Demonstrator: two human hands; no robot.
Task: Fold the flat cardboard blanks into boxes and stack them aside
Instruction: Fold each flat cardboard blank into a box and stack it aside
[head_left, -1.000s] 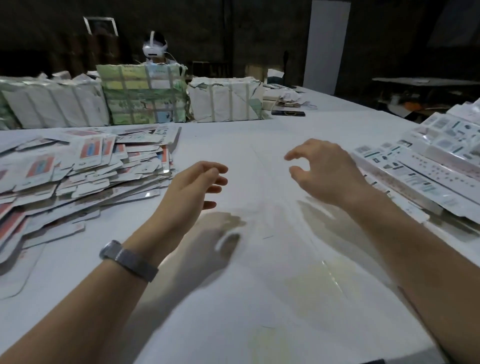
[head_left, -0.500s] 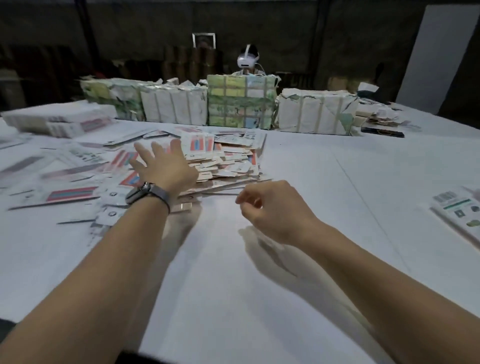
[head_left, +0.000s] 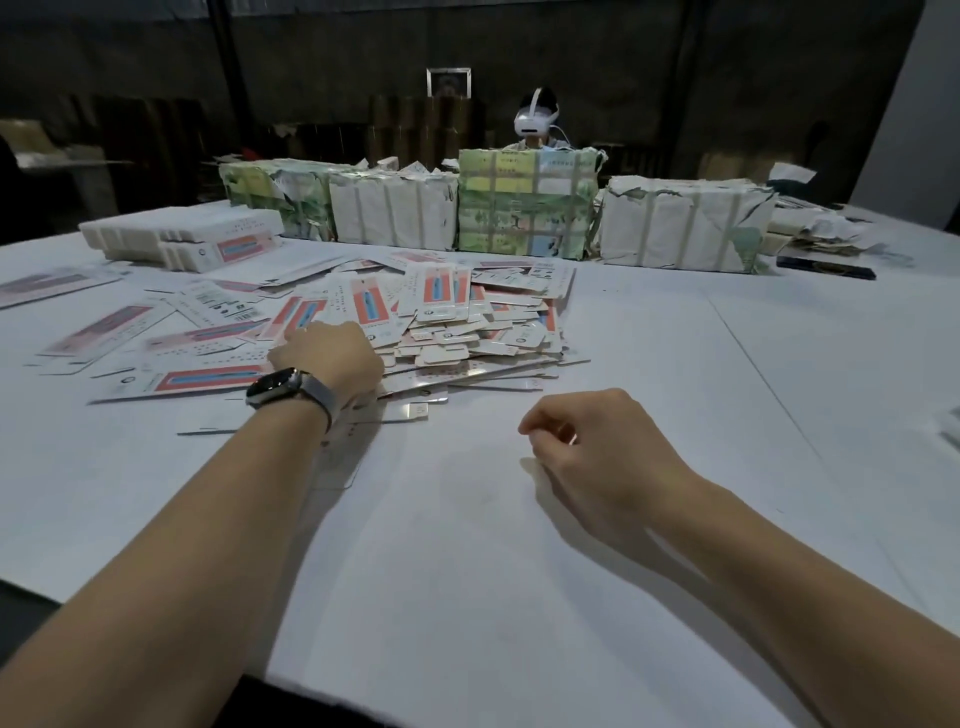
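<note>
White table (head_left: 675, 364); left hand (head_left: 327, 358) on blanks pile (head_left: 467, 322).

Left hand (head_left: 327, 358) rests on the near left edge of the heap of flat blanks (head_left: 467, 322), which sits on the table (head_left: 467, 597) left of centre. More loose blanks (head_left: 156, 338) are scattered flat to the left of the heap. Right hand (head_left: 597, 457) is over bare table, nearer than the heap and to its right, clear of it. Behind the scattered blanks, far left, lies a stack of folded boxes (head_left: 182, 239). Behind the heap, a row of wrapped bundles (head_left: 524, 208) runs across the table. A person in a headset (head_left: 537, 117) sits behind that row.
</note>
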